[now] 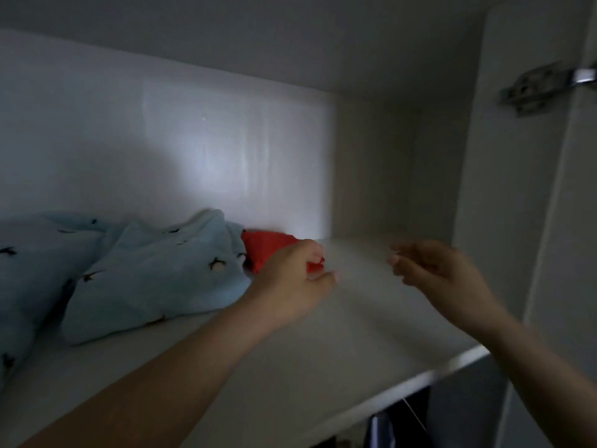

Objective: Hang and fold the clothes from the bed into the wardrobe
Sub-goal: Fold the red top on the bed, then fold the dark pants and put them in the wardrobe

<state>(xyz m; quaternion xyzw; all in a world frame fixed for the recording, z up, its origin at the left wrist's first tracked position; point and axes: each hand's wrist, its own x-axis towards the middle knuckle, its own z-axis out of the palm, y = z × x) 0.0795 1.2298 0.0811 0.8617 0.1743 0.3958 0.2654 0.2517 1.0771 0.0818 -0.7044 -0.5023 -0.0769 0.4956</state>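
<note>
Small red folded cloth (265, 248): soft, matte, a compact wedge, lying far back on the smooth white laminate wardrobe shelf (323, 350). Left hand (290, 279): fingers curled over the red cloth's near edge, thumb out beneath. Right hand (433, 273): right of the red cloth, well apart, fingers loosely bent, holding nothing. Step judged: stowing a folded piece; next calls for release and squaring it up. Pale blue fleece garments with small penguin prints (155, 273): plush, rumpled mounds touching the red cloth's left side. Metal door hinge (542, 88): high right of the red cloth.
</note>
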